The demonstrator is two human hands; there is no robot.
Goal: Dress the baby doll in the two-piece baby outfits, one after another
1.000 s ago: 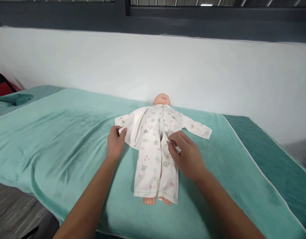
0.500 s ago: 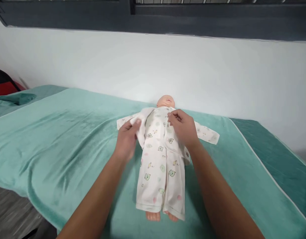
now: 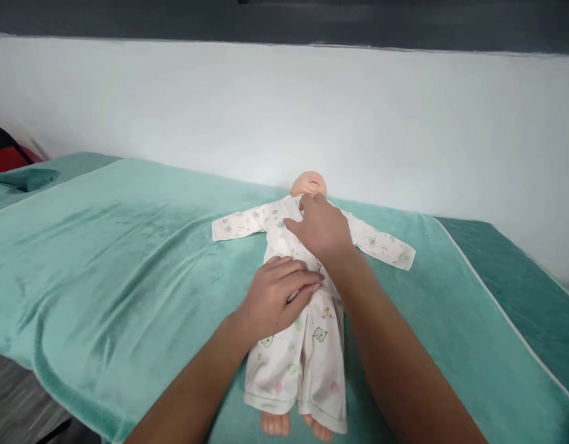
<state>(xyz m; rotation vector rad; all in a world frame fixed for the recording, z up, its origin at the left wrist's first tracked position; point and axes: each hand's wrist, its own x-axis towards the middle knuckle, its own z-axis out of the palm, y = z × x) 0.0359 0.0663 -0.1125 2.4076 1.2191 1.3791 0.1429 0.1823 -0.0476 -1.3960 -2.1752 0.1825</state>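
A baby doll point(image 3: 308, 182) lies on its back with its head by the wall and its feet toward me. It wears a white long-sleeved top point(image 3: 240, 223) and white trousers point(image 3: 278, 373), both printed with small animals. My left hand point(image 3: 278, 299) rests across the doll's belly, fingers stretched over the cloth, thumb and forefinger tips close together. Higher up, my right hand point(image 3: 325, 228) lies on the chest near the collar, thumb apart from the fingers. Both hands cover much of the top's front. The doll's sleeves spread to either side and its bare feet point(image 3: 275, 423) stick out below.
A light green plush blanket point(image 3: 127, 246) lies under the doll, with darker green cloth point(image 3: 511, 265) at the right. Behind stands a white wall point(image 3: 220, 105) below a dark ledge point(image 3: 284, 23). Something red and black point(image 3: 7, 154) is at the far left.
My left hand has let go of the top's raised flap and moved right onto the belly. That flap now lies across the chest. My right hand has spread its fingers and moved slightly toward the collar.
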